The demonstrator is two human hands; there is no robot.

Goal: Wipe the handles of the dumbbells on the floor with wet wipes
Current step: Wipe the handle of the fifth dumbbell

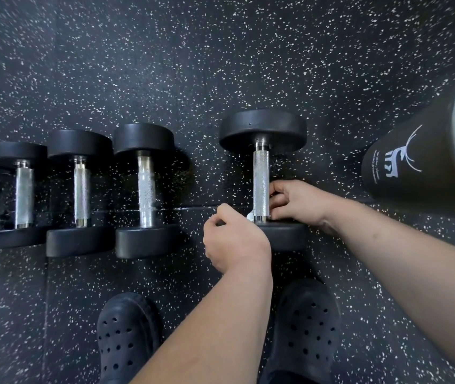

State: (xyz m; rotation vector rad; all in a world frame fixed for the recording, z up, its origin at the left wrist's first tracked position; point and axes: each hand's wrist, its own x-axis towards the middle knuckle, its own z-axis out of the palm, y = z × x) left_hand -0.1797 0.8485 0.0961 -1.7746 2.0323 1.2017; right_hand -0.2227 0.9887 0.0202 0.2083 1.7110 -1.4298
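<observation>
Closest in, a pair of black clogs (126, 336) sits on the speckled rubber floor (220, 65). Just past them, both hands are down at the near end of the dumbbell (262, 128).

The left hand (234, 242) has its fingers curled and is pinching a little white scrap, pretty sure that's the wet wipe (249, 216), right against the base of the handle (261, 176). The right hand (295, 202) is curled against the other side of the handle, low down. Can't tell whether it's got the wipe too.

My take on handling: the wipe is thin, floppy and wet, so it'll bunch up and snag on that knurled steel. Better to wrap it round the bar and slide than dab. The dumbbell looks heavy and could roll on its round heads, so steady the near head, not the bar.

More dumbbells (146, 189) line up left of the left hand, and a big black cylinder (414, 167) lies right of the right hand.
</observation>
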